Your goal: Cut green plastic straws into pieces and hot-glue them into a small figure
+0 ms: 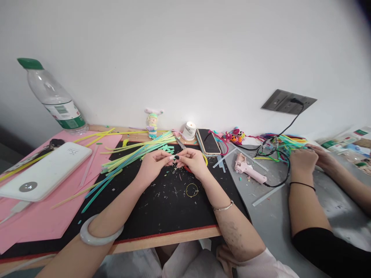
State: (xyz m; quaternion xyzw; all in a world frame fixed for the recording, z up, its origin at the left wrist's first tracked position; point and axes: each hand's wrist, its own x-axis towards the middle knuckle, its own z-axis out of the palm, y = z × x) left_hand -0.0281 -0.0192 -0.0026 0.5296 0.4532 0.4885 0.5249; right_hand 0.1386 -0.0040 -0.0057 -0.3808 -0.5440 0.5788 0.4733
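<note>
My left hand (153, 163) and my right hand (193, 161) meet over the black mat (162, 208), fingertips pinched together on a small piece I cannot make out. A fan of green, yellow and blue pipe cleaners (130, 156) lies just left of my left hand. Scissors (181, 144) lie behind my hands. A small yellow ring (191, 190) rests on the mat in front of my right wrist. Tiny trimmings are scattered over the mat.
A white power bank (43, 170) lies on pink paper (34, 216); a water bottle (55, 98) stands behind it. A small doll (152, 122), a phone (208, 141) and a pink glue gun (249, 170) are at the back. Another person's hands (307, 158) work at right.
</note>
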